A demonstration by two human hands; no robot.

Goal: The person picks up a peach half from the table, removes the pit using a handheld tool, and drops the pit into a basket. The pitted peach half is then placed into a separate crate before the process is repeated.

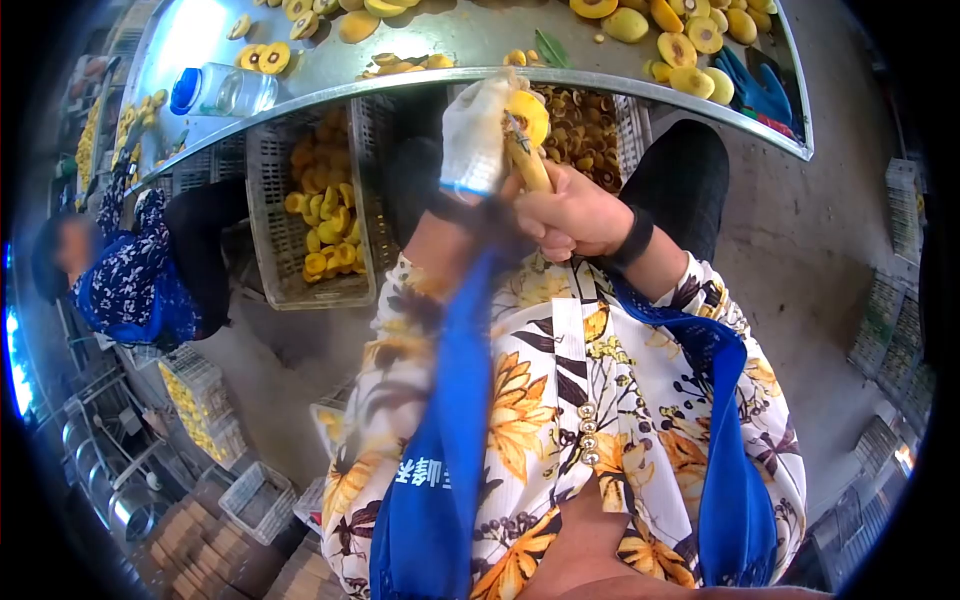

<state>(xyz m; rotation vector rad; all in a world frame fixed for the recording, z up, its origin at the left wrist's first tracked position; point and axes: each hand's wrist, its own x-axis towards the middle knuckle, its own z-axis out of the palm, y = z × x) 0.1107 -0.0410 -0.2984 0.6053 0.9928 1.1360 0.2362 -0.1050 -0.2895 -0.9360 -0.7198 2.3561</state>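
My left hand (475, 140), in a white knitted glove, is closed around a yellow peach half (530, 115) just past the table's near edge. In my right hand (580, 212), which is bare with a black wristband, is a wooden-handled tool (528, 165) with a metal end. That end meets the cut face of the peach half; its exact shape is hard to make out. Beneath my hands, a crate (632, 135) holds many brown peach pits or cut-out centres (575, 120). Left of it, a pale plastic crate (265, 215) contains yellow peach halves (332, 225).
Whole and halved peaches (690, 45) lie on the metal table (480, 40), whose raised rim curves before me. A blue-capped plastic jar (225, 90) and blue gloves (755, 88) rest there too. Another person (140, 270) sits at left. Stacked crates (890, 310) stand at right.
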